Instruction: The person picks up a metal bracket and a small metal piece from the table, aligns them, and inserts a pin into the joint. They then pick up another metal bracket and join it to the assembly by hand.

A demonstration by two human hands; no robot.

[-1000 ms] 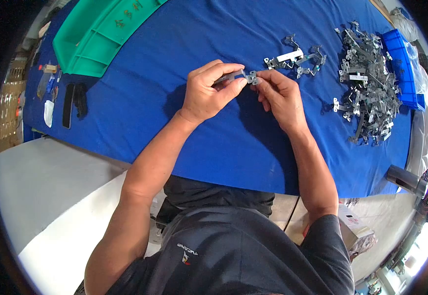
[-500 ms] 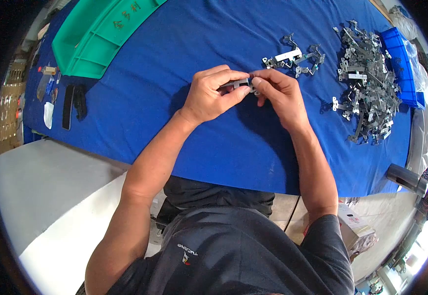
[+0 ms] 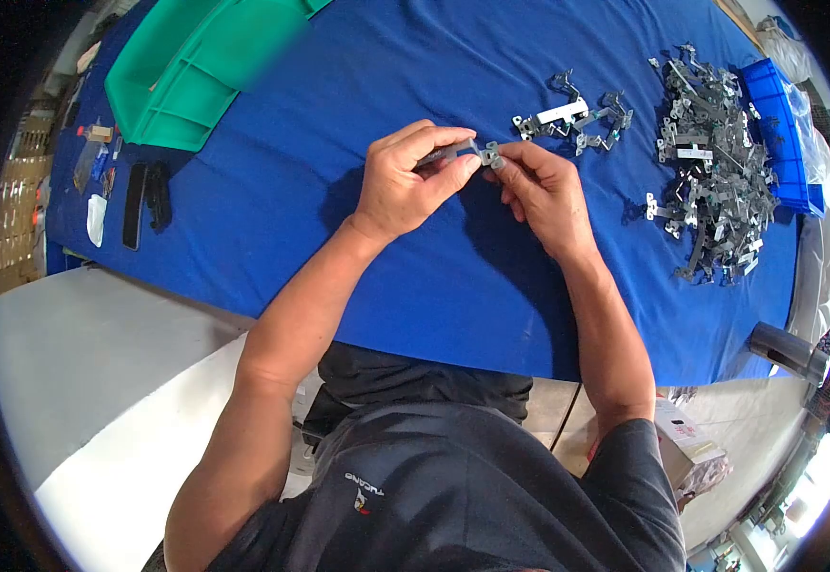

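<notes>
A small metal hinge (image 3: pixel 489 154) is held between my two hands above the blue cloth. My left hand (image 3: pixel 404 186) is closed around its long arm, thumb and fingers pinching it, so most of that arm is hidden. My right hand (image 3: pixel 550 198) pinches the end plate with holes between thumb and forefinger; its other fingers are curled beneath. Just beyond my right hand lie a few loose hinges (image 3: pixel 562 112), apart from the big heap of hinges (image 3: pixel 715 181) at the right.
A green plastic bin (image 3: pixel 172 105) stands at the back left, with a black phone-like slab (image 3: pixel 134 207) and small items nearby. A blue crate (image 3: pixel 779 133) borders the heap. At the right front edge sits a dark cylinder (image 3: pixel 787 349). Blue cloth (image 3: pixel 415 296) covers the table.
The hinge's end plate with holes now shows between my hands, where fingers covered more of it before. My right fingertips have shifted slightly down the plate. The left grip stays nearly in place.
</notes>
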